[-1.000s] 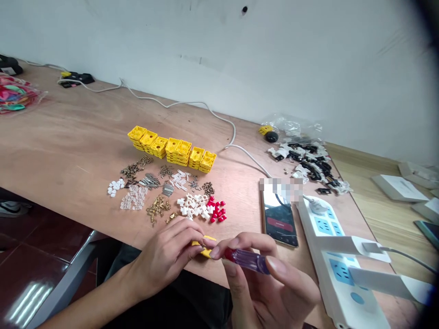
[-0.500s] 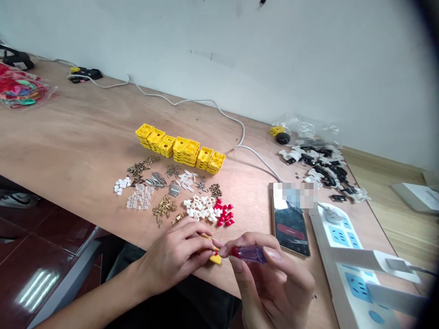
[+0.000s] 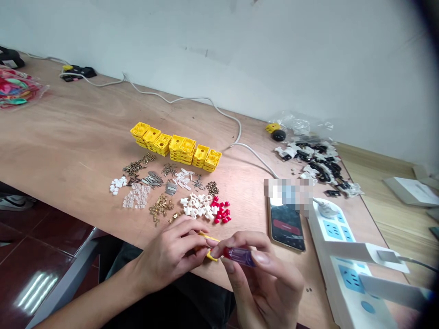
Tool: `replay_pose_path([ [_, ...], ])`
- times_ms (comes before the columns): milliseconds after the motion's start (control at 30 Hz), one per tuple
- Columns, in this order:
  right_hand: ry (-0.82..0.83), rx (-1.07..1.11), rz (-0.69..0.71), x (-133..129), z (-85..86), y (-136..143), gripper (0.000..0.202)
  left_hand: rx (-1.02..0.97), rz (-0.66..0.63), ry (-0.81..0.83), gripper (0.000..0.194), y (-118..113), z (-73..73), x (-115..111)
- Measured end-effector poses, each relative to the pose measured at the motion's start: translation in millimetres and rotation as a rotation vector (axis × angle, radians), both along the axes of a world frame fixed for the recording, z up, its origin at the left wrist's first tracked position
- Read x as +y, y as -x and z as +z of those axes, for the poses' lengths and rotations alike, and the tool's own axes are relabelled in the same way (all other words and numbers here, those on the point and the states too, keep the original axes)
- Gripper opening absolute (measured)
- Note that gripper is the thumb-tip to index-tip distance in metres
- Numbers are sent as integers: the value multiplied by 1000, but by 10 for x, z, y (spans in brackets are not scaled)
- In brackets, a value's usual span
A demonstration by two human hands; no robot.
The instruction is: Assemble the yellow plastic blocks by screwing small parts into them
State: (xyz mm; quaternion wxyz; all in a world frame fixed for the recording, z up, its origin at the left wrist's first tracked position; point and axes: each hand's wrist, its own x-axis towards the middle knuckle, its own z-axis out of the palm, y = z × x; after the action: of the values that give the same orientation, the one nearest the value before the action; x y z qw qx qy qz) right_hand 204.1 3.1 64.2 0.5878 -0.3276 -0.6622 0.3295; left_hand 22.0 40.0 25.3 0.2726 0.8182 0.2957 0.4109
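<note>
My left hand [image 3: 176, 249] is closed on a yellow plastic housing [image 3: 211, 257] at the table's front edge, its fingers covering most of it. In my right hand [image 3: 264, 278] is a screwdriver with a clear purple and red handle [image 3: 240, 257], held between thumb and fingers and pointing left at the housing. The screwdriver's tip is hidden by the fingers. Just beyond the hands lie white plastic parts [image 3: 197, 206], red caps [image 3: 222, 211] and brass pieces [image 3: 161, 208]. Stacks of yellow housings [image 3: 181, 148] stand farther back.
Small screws, metal strips and clear pieces [image 3: 136, 196] lie left of centre. A phone [image 3: 286, 224] and a white power strip [image 3: 350, 269] are at the right. Behind them is a heap of black and white parts [image 3: 318, 162]. A white cable [image 3: 219, 112] runs along the wall.
The view has shifted slightly, so the table items appear a little farther left. The yellow housing is tilted differently in my left hand, and the red bit on it no longer shows.
</note>
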Motion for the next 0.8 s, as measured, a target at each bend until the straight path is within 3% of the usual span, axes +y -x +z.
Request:
replay_pose_path([
  [800,5,-6,20,-12,-44,2,82,65,28,-4,5,-33,52,-3],
])
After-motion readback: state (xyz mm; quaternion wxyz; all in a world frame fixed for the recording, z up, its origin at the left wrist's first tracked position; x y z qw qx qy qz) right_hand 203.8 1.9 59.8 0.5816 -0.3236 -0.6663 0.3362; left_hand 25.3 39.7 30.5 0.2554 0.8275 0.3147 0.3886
